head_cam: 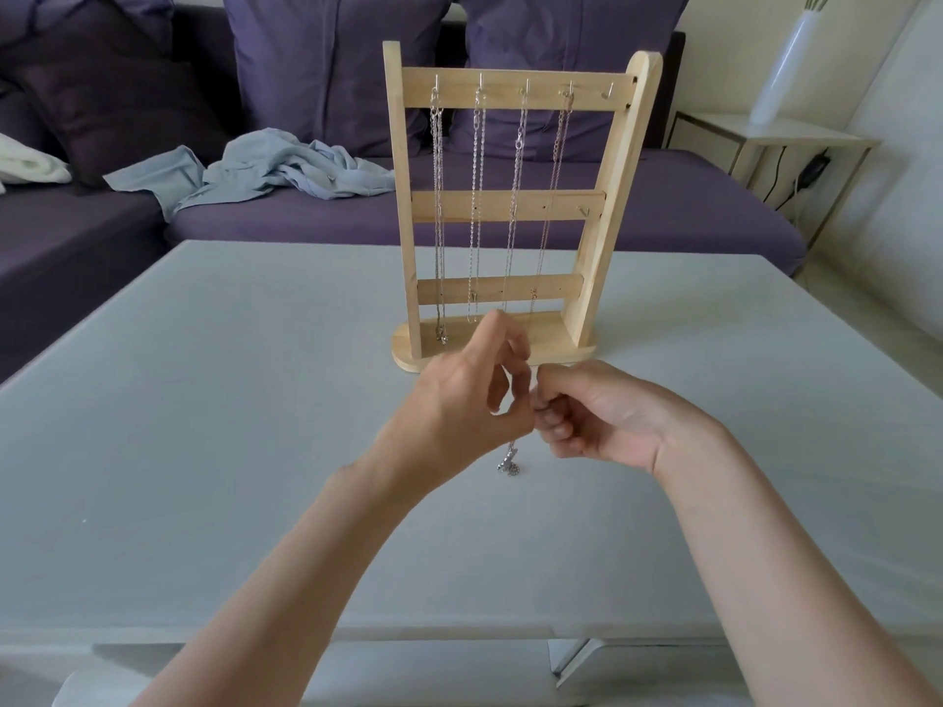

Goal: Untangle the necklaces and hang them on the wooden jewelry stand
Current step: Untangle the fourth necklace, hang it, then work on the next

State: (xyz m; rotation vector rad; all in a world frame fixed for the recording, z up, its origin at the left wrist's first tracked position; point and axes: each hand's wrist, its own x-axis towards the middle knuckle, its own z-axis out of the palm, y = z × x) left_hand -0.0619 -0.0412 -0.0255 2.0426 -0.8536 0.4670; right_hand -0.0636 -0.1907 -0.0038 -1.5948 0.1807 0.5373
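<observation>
A silver necklace is held between two hands in front of the wooden jewelry stand.
On the pale worktop, the chain is pinched by the curled fingers of the left hand, and its bunched end dangles just over the surface. It is also gripped by the right hand, fingers folded tightly. Behind, four necklaces are hung from the stand's top hooks.
</observation>
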